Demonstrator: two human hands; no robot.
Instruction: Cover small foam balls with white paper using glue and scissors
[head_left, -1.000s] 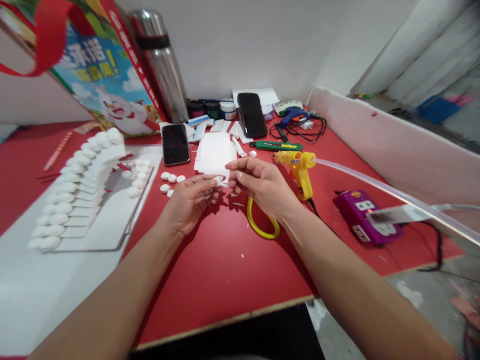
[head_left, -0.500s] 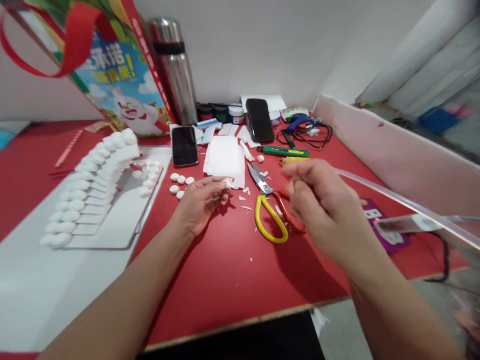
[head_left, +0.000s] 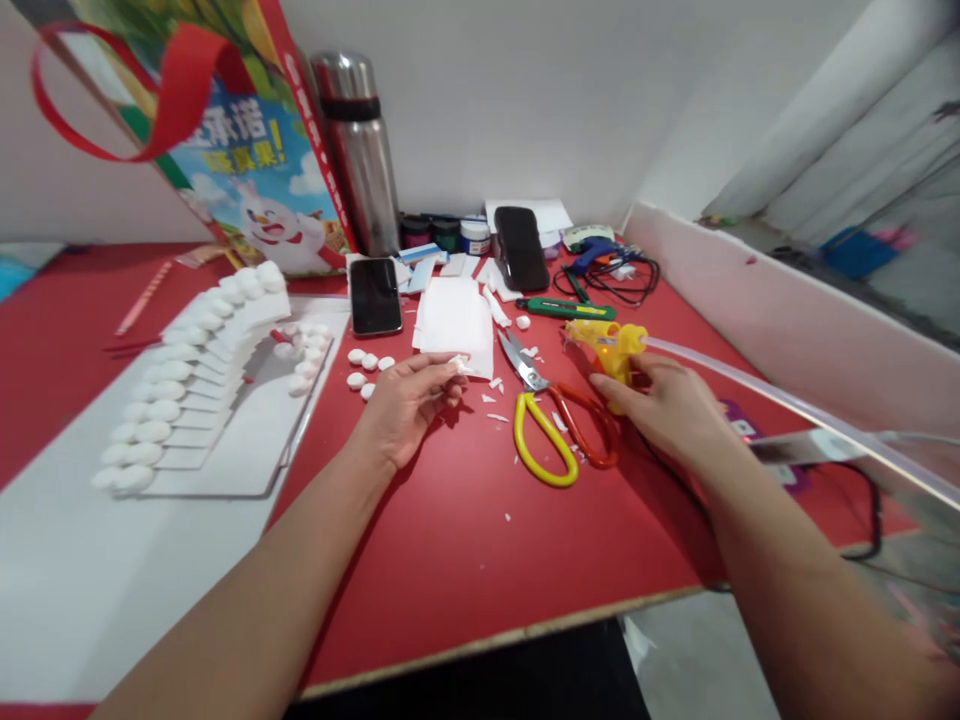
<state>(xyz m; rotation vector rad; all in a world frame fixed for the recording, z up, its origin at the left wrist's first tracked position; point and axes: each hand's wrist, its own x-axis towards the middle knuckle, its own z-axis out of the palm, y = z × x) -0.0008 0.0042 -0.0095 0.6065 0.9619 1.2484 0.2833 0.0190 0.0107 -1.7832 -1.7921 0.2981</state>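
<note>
My left hand (head_left: 420, 400) pinches a small white piece (head_left: 458, 366) between thumb and fingertips, just in front of a stack of white paper (head_left: 454, 318). My right hand (head_left: 660, 405) is at the yellow glue gun (head_left: 613, 345), its thumb and fingers around the handle; a long clear glue stick (head_left: 780, 398) runs out of the gun's back. Between the hands lie scissors (head_left: 527, 375) with one yellow and one red handle, among white scraps. Several white rounded pieces (head_left: 357, 381) rest left of my left hand.
At left, a white stair-like model (head_left: 202, 410) edged with white rounded pieces stands on a white board (head_left: 67, 590). Behind are a phone (head_left: 376, 296), a steel flask (head_left: 362, 165), a printed bag (head_left: 255, 190), a dark phone (head_left: 521, 248), a green cutter (head_left: 568, 308) and cables (head_left: 637, 285).
My right hand has gone from a closed shape above the scissors' red handle to the glue gun, lower and further right. My left hand still pinches the white piece.
</note>
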